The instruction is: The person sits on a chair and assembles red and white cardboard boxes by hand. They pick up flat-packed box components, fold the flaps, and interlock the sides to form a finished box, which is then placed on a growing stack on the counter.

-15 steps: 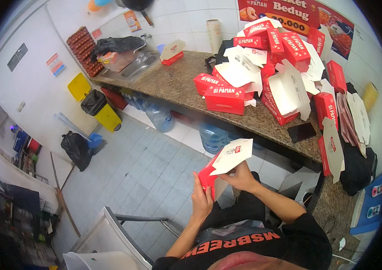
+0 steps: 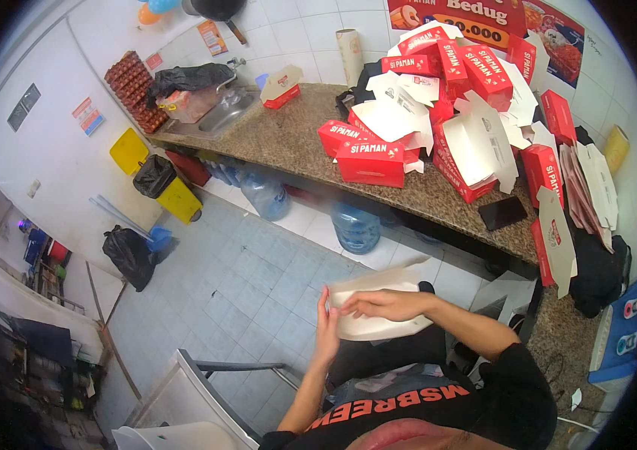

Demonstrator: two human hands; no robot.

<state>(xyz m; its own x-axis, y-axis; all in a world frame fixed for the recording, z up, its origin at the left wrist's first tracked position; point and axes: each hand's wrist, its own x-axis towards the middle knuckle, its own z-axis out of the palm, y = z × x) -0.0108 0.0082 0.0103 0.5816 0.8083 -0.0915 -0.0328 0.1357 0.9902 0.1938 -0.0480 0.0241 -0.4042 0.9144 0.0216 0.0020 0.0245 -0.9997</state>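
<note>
I hold a partly folded cardboard box (image 2: 378,304) over my lap, its white inside turned up. My left hand (image 2: 326,330) grips its left end with fingers upright along the edge. My right hand (image 2: 382,304) lies across the top of the box, fingers pressing on the white panel. On the stone counter (image 2: 288,142) ahead sits a big heap of folded red and white boxes (image 2: 438,112), with a stack of flat box blanks (image 2: 588,187) at the right.
A black phone (image 2: 503,212) lies near the counter's front edge. Large water bottles (image 2: 354,225) stand under the counter. A sink (image 2: 221,112), egg trays (image 2: 131,90), a yellow bin (image 2: 176,196) and black bags (image 2: 131,255) are at the left. A metal chair frame (image 2: 221,375) stands by my left knee.
The box was held upright with its red outside showing; now it lies flat with the white inside up, and my right hand has come over its top.
</note>
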